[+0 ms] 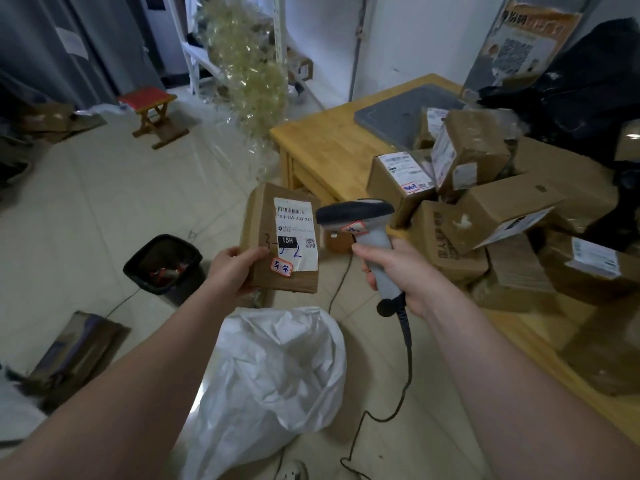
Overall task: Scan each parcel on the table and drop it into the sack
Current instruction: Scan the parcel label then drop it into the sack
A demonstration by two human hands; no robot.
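My left hand (232,270) grips a flat brown cardboard parcel (265,216) by its lower left edge, with the white shipping label facing me. My right hand (398,271) holds a grey barcode scanner (360,220) by its handle. The scanner's dark head points left at the label, a short gap away. A white plastic sack (273,379) lies crumpled on the floor directly below the parcel. Several more cardboard parcels (485,202) are heaped on the wooden table (322,147) to the right.
The scanner's black cable (401,382) hangs down and trails across the floor by the sack. A black waste bin (164,263) stands left of the parcel. A red stool (152,110) sits further back. Flattened cardboard (76,351) lies at lower left. A dark pad (398,112) rests on the table.
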